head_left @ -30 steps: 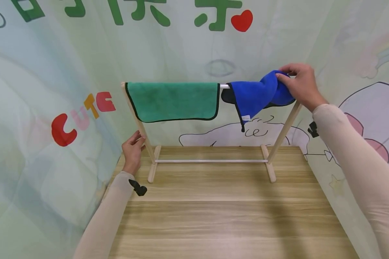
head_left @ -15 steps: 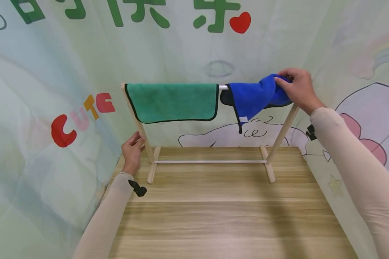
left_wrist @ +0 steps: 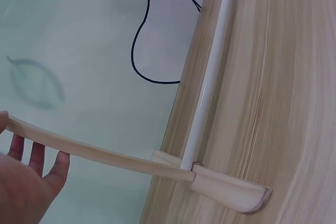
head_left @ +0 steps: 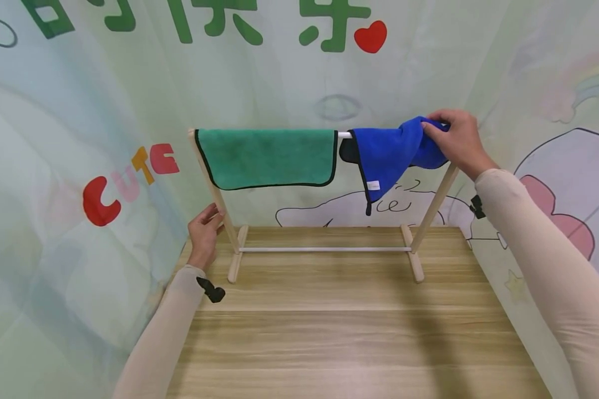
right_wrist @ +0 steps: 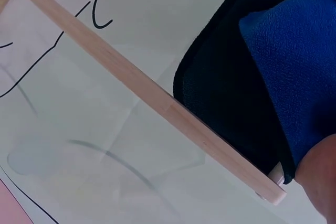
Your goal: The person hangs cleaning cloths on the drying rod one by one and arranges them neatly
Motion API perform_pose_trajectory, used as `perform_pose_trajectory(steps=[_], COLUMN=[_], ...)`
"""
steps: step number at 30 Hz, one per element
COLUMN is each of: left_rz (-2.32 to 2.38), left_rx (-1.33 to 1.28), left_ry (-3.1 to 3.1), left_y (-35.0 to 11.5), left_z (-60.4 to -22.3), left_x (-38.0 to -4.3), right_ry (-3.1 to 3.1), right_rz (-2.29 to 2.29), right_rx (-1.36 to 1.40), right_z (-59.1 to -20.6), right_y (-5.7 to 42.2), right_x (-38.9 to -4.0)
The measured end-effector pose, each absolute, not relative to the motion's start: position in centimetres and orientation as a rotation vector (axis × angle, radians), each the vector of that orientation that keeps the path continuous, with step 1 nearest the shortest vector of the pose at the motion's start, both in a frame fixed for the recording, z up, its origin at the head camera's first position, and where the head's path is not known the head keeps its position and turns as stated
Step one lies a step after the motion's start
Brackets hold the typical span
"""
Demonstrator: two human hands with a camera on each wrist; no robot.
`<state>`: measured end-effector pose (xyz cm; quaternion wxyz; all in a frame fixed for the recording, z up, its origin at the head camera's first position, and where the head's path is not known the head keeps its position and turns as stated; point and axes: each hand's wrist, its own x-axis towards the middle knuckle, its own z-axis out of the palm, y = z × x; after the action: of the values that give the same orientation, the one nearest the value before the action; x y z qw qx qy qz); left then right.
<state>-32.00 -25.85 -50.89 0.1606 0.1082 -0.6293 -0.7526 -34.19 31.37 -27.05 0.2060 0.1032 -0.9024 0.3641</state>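
Observation:
My right hand [head_left: 459, 138] pinches the bunched upper right part of a blue towel [head_left: 379, 155] on the top bar [head_left: 345, 134] of a wooden drying rack. The towel's front corner hangs down in a point with a white label [head_left: 373, 185]. Its dark-edged back part [right_wrist: 226, 87] hangs behind the rack's right post [right_wrist: 157, 98] in the right wrist view. Lower left, my left hand [head_left: 204, 235] holds the rack's left post [left_wrist: 100, 153] between thumb and fingers. A green towel [head_left: 269, 158] with black edging lies folded over the bar's left part.
The rack's feet [head_left: 233, 267] stand on a wood-grain table [head_left: 319, 338] near its back edge. A white lower bar [head_left: 324, 249] joins them. Printed cloth walls [head_left: 259, 83] rise close behind and on both sides.
My right hand has come down slightly with the blue towel. The towel's front corner hangs a little lower, and less black edging shows below its right part. My left hand stays put.

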Motion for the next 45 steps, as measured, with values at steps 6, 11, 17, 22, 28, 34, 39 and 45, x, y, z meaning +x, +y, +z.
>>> perform_pose_trajectory(steps=[6, 11, 17, 22, 28, 34, 39, 45], left_rz=[-2.168, -2.14, -2.032, -1.999, -2.022, -2.012, -2.038, -2.08], left_rx=[0.278, 0.239, 0.223, 0.195, 0.115, 0.002, -0.065, -0.188], left_ry=[-1.775, -1.793, -1.85, -1.878, -1.913, -1.962, -2.0, -2.019], left_y=[-26.0, -25.8, -25.1, -24.3, -22.5, -20.6, -18.8, -16.4], left_z=[-50.6, -50.2, -49.8, -49.7, -49.1, -48.5, -47.7, -47.1], left_x=[-31.7, -31.2, -30.2, -29.5, -28.8, -28.5, -28.2, -28.0], right_ry=[-2.528, -2.53, -2.544, -2.56, -2.571, -2.571, -2.578, -2.572], right_rz=[1.006, 0.998, 1.007, 1.016, 1.043, 1.051, 1.055, 1.03], right_rx=[0.285, 0.294, 0.297, 0.294, 0.264, 0.269, 0.268, 0.273], right_z=[-26.9, -26.9, -26.8, -26.6, -26.7, -26.7, -26.6, -26.7], right_y=[31.5, 31.5, 31.3, 31.2, 31.4, 31.2, 31.1, 31.4], right_x=[-34.1, -34.1, -34.1, -34.1, -34.0, -34.1, -34.2, -34.1])
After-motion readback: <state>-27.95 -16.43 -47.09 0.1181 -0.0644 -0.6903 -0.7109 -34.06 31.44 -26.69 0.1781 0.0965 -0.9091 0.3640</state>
